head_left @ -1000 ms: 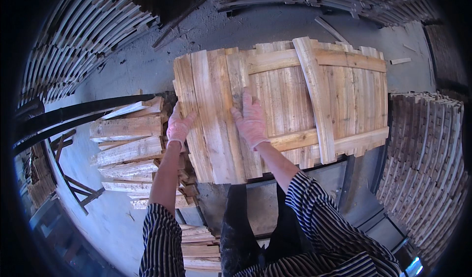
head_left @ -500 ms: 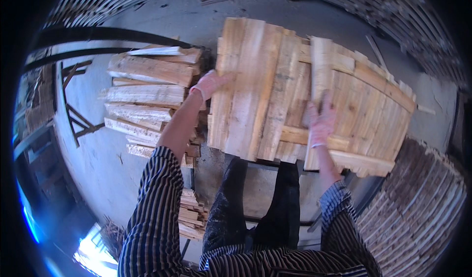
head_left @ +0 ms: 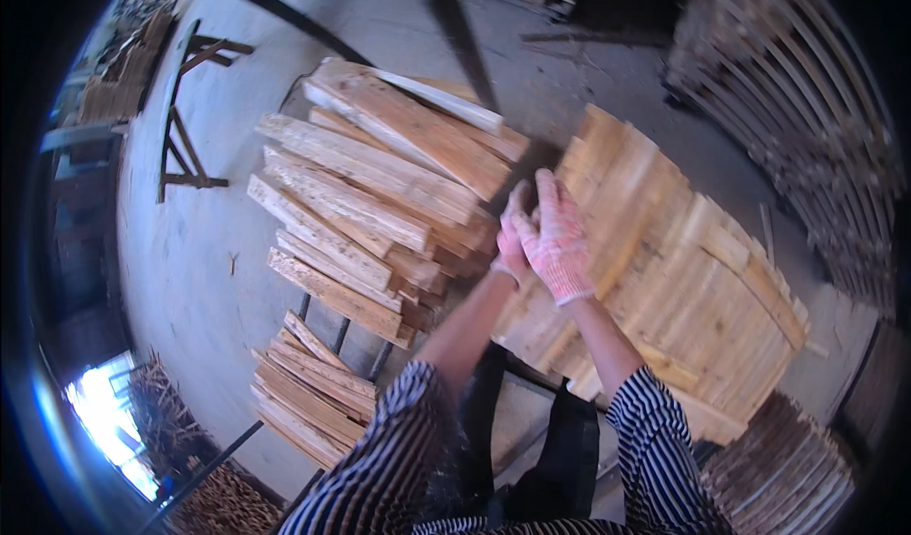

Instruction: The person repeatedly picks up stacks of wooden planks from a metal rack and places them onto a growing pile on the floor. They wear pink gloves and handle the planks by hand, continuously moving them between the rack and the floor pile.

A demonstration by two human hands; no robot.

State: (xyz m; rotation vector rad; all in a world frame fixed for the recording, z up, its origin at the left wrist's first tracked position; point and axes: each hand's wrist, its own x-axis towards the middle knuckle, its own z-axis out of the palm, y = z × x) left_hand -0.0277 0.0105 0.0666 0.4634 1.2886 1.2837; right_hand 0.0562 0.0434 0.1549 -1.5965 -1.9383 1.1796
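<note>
My right hand [head_left: 558,250], in a pink and white knit glove, is over the left end of a layer of pale wooden planks [head_left: 655,269] laid side by side. Its fingers are stretched out, and I see nothing in its grasp. Close against it on the left is my left hand [head_left: 511,241], gloved alike and partly covered by the right one. Its visible fingers point up and away, slightly blurred. Just left of both hands lies a pile of rough-sawn boards [head_left: 380,184], stacked unevenly with their ends toward me.
A smaller stack of boards [head_left: 318,383] sits low on the left. Dark metal bars [head_left: 455,32] cross above the pile. Tall stacks of slats [head_left: 788,127] stand at the right. A wooden trestle [head_left: 180,117] is on the concrete floor at far left.
My view has turned left toward the board pile. My right hand has left the narrow plank it was on and come across to my left hand. That plank no longer stands out from the layer.
</note>
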